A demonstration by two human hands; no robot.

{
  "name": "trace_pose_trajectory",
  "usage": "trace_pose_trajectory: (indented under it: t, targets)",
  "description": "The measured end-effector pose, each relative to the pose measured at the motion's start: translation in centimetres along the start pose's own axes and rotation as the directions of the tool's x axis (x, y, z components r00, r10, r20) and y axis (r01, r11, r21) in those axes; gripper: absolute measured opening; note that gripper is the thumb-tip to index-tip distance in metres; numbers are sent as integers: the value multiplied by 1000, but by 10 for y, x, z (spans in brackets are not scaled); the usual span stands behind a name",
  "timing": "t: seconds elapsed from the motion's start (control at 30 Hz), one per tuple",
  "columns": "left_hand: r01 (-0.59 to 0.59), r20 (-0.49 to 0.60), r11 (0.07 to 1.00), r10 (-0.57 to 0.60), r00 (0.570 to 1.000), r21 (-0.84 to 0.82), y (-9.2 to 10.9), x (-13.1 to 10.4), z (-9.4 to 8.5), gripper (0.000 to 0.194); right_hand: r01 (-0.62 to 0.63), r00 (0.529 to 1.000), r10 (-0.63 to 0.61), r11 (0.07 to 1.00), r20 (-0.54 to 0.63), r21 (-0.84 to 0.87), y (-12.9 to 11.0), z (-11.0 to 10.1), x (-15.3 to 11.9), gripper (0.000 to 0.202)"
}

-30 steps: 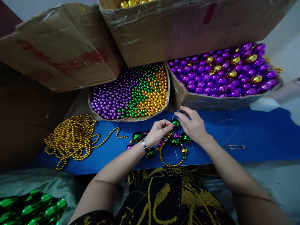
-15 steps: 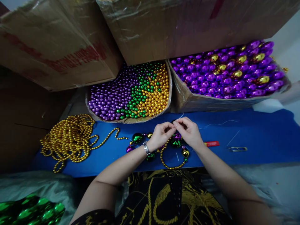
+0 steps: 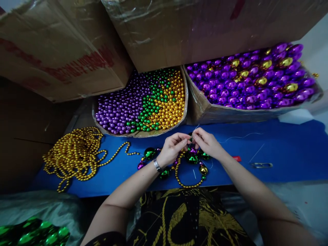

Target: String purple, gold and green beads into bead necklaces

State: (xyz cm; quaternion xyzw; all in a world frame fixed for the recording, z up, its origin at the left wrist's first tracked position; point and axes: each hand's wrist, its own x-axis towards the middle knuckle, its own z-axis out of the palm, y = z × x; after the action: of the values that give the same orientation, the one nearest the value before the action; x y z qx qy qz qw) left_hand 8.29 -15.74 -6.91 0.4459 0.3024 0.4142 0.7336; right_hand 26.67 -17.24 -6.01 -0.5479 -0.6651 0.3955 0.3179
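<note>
My left hand point(image 3: 171, 150), a metal watch at its wrist, pinches a thin thread with thumb and forefinger. Close beside it, my right hand point(image 3: 208, 143) also has its fingertips pressed on the thread point(image 3: 196, 127), whose pale end pokes up above them. Below my hands lies a bead necklace with a large green bead point(image 3: 192, 158), more green and purple beads, and a loop of small gold beads point(image 3: 189, 186). My fingers partly cover the necklace and the spot where the thread meets it.
A heap of gold bead strands point(image 3: 74, 153) lies left on the blue table point(image 3: 230, 174). Thread snips point(image 3: 261, 165) and a red tag point(image 3: 236, 158) are at right. Behind stand a box of small mixed beads point(image 3: 139, 135) and a box of large purple beads point(image 3: 217, 114). Cartons point(image 3: 159, 41) overhang them.
My hands have drawn slightly apart, the left one shifting a little left and the right one a little right. More green beads show beneath the right hand. The view has tilted slightly.
</note>
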Motion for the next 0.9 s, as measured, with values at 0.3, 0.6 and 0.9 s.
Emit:
trace_pose_trajectory:
  t: [0.3, 0.6, 0.9]
  targets:
    - [-447, 303, 444, 357, 883, 777, 6, -1, -12, 24, -28, 957, 65, 991, 284, -132, -2, -28, 12, 28]
    - [-482, 406, 205, 323, 855, 852, -4, 4, -14, 30, -259, 859, 106, 934, 501, 246, 9, -18, 15, 33]
    - [-223, 100, 782, 203, 974, 582, 15, 4, -23, 17, -227, 925, 142, 951, 352, 211, 11, -42, -2, 37]
